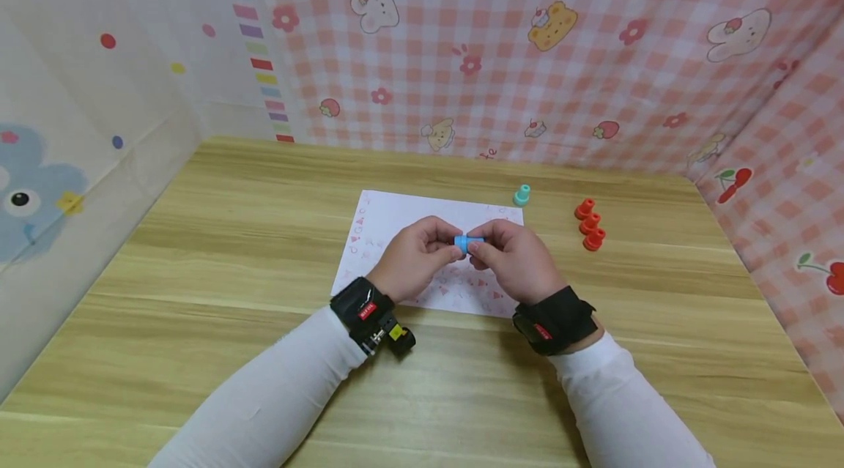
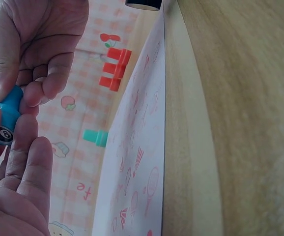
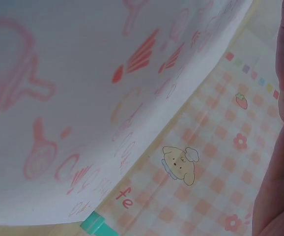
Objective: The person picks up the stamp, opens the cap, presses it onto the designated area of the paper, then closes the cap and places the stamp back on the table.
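Observation:
Above the paper, both hands hold a small blue stamp [image 1: 469, 244] lying sideways between them. My left hand [image 1: 417, 254] pinches its left end between thumb and fingers. The right hand [image 1: 524, 257] pinches the other end. In the left wrist view the stamp [image 2: 9, 113] shows a dark band with a white mark at one end. Under the hands lies a white sheet of paper [image 1: 409, 208], printed with red and pink rackets and shuttlecocks. In the right wrist view only part of the right hand [image 3: 279, 172] shows, and the stamp is out of sight.
A teal stamp [image 1: 522, 195] stands at the paper's far right corner. Further right, three red stamps [image 1: 590, 224] stand in a row on the wooden table [image 1: 217, 255]. Behind the table hangs a pink checked cloth [image 1: 422, 65]; a white cloth [image 1: 132, 87] hangs at the left.

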Demonstrator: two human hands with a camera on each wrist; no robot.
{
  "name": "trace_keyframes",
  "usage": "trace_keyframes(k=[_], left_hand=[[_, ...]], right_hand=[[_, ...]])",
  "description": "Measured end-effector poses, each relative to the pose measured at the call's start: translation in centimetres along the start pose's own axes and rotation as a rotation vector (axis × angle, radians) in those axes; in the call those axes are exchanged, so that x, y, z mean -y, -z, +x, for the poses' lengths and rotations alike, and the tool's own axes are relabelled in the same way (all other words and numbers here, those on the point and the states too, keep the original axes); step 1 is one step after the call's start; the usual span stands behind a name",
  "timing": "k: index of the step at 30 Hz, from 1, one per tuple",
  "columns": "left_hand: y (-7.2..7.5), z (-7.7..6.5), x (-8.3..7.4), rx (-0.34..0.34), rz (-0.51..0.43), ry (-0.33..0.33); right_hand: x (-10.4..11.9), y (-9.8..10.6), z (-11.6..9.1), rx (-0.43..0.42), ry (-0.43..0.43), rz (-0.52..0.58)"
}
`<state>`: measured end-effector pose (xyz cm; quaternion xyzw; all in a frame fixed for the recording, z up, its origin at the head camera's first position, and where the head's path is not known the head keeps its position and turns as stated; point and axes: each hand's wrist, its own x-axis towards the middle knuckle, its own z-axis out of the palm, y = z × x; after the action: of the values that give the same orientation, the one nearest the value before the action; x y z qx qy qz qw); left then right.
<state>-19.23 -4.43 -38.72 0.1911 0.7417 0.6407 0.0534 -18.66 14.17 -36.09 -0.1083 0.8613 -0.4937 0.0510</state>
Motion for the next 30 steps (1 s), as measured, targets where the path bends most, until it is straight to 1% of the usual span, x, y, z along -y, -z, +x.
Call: trace_keyframes(k=[1, 9, 13, 17, 21, 23, 27, 30], left_hand=[[0.03, 0.13, 0.45, 0.002, -0.012, 0.0], [0.21, 0.18, 0.64, 0.019, -0.067, 0.008], [0.26, 0.19, 0.58, 0.03, -0.087, 0.008], [0.35, 0.1, 0.45, 0.03, -0.063, 0.004], [0.38, 0.11, 0.44, 0.008, -0.016, 0.002], [0.35, 0.15, 0.45, 0.0, -0.012, 0.004], [0.27, 0.16, 0.43, 0.001, -0.052, 0.014], [0.27, -0.06, -0.14, 0.007, -0.083, 0.023]], right_hand=[[0.01, -0.04, 0.02, 0.0, 0.001, 0.002], [0.06, -0.2, 0.13, -0.009, 0.036, -0.012], [0.21, -0.18, 0.11, -0.008, 0.026, -0.019], [0.37, -0.06, 0.03, -0.003, 0.007, -0.016], [0.5, 0.02, -0.06, -0.003, 0.005, -0.014], [0.54, 0.04, -0.1, -0.003, 0.006, -0.012], [0.57, 0.05, -0.12, 0.004, 0.008, -0.003], [0.55, 0.03, -0.12, 0.011, 0.01, 0.002]])
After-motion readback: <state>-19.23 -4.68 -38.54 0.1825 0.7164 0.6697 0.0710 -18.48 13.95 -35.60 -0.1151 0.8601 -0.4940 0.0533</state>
